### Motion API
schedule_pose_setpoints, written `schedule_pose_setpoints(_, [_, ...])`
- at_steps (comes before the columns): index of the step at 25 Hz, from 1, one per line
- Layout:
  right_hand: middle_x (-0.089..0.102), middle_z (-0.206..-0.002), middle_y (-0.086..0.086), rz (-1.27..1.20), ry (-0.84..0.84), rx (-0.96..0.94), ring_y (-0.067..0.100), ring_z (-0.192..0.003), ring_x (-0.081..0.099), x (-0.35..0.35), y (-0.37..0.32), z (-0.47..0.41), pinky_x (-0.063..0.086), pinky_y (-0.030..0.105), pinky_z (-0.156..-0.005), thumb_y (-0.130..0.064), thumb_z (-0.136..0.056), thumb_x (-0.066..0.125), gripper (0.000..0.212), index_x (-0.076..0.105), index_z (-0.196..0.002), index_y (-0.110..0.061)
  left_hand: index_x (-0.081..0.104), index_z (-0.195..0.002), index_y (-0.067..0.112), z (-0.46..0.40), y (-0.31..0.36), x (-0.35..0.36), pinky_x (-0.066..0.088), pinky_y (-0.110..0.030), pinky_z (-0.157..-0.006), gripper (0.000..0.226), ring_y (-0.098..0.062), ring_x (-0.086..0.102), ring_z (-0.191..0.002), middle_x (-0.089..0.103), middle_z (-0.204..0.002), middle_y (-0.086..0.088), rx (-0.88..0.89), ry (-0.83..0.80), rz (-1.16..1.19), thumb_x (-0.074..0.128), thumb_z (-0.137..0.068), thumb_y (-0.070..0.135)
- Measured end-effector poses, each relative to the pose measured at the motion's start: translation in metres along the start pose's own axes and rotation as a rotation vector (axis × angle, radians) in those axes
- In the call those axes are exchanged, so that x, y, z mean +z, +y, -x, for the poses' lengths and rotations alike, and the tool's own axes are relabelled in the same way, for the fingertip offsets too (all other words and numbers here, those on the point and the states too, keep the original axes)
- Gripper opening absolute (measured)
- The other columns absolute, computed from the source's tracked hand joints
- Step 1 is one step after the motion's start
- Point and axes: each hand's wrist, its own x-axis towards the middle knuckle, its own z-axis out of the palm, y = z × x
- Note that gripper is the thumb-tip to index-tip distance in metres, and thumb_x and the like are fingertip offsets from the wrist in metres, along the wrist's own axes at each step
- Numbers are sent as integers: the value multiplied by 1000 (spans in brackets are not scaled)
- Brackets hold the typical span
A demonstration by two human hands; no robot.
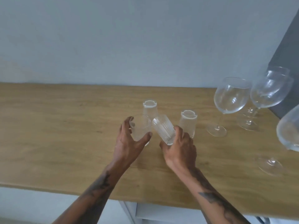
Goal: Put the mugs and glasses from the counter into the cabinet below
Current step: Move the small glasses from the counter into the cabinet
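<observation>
The wooden bench [64,126] runs along a pale wall. Just beyond the left fingers [129,125] an upturned ribbed tumbler [150,109] stands on it; another tumbler [188,122] stands upside down just past the right fingers [179,131]. Well to the right of those fingers, wine glasses [229,97] stand upright on the wood, one [289,131] nearest the front edge.

No readable text, label or number anywhere.

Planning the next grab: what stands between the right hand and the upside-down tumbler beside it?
Nothing visible does. The tumbler stands just behind the right hand, which already holds a tilted ribbed glass.
</observation>
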Motion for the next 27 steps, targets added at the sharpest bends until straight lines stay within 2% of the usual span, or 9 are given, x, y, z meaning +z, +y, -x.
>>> schedule_pose_setpoints(2, [59, -122, 8, 25, 29, -38, 30, -112, 56, 6, 0, -2, 44, 40, -94, -42, -88, 62, 58, 36, -136, -20, 38, -138, 37, 2, -7, 7, 58, -45, -85, 81, -17, 62, -107, 57, -124, 6, 21, 19, 95, 79, -70, 53])
schedule_pose_setpoints(4, [57, -119, 8, -80, 52, -118, 28, -100, 60, -3, 3, -4, 50, 36, -85, -33, -87, 66, 52, 42, -132, -21, 40, -136, 39, 7, -13, 12, 60, -42, -83, 77, -13, 66, -105, 61, -119, 9, 23, 17, 178, 78, -71, 54])
schedule_pose_setpoints(7, [49, -116, 4, -215, 67, -367, 15, -83, 55, -32, 15, -7, 53, 25, -73, -32, -81, 73, 52, 54, -128, -22, 42, -134, 44, 20, -19, 15, 58, -26, -86, 75, -3, 65, -103, 65, -117, 13, 9, -8, 193, 78, -70, 58])
schedule_pose_setpoints(10, [47, -119, 2, -131, -53, -480, 15, -97, 56, -56, 19, -18, 55, 27, -83, -35, -81, 71, 57, 52, -132, -21, 44, -134, 39, 22, -17, 16, 52, -9, -82, 76, 3, 62, -104, 62, -117, 17, 22, -69, 142, 80, -70, 57])
schedule_pose_setpoints(14, [43, -131, 6, -69, -197, -410, 20, -117, 52, -66, 10, -34, 48, 27, -97, -34, -86, 66, 60, 45, -140, -18, 52, -121, 33, 20, -15, 15, 57, -28, -83, 64, -6, 65, -102, 66, -111, 13, -37, -99, 38, 83, -67, 46])
schedule_pose_setpoints(18, [42, -134, 7, -121, -248, -327, 22, -118, 53, -64, 4, -40, 50, 29, -97, -29, -85, 66, 58, 44, -139, -20, 56, -106, 41, 19, -8, 10, 60, -29, -77, 55, 4, 68, -94, 71, -102, 19, -127, -104, 85, 89, -62, 44])
schedule_pose_setpoints(21, [42, -137, 6, -149, -269, -278, 22, -118, 52, -67, 3, -34, 50, 30, -96, -26, -87, 64, 59, 41, -141, -22, 60, -105, 44, 26, 4, 1, 60, -36, -82, 55, -1, 70, -95, 73, -100, 17, -186, -105, 95, 91, -61, 34])
schedule_pose_setpoints(24, [40, -141, 3, -143, -291, -261, 21, -120, 51, -70, 4, -29, 50, 29, -97, -26, -88, 62, 62, 37, -145, -22, 60, -132, 32, 31, 16, -15, 59, -20, -77, 74, -7, 69, -97, 66, -114, 6, -197, -150, 91, 90, -64, 30])
schedule_pose_setpoints(27, [42, -139, 0, -126, -276, -250, 22, -118, 50, -71, 3, -27, 51, 31, -93, -26, -86, 62, 63, 38, -144, -25, 57, -114, 44, 15, 28, -40, 57, -17, -62, 68, -3, 69, -84, 65, -108, 6, -161, -161, 39, 90, -56, 33])
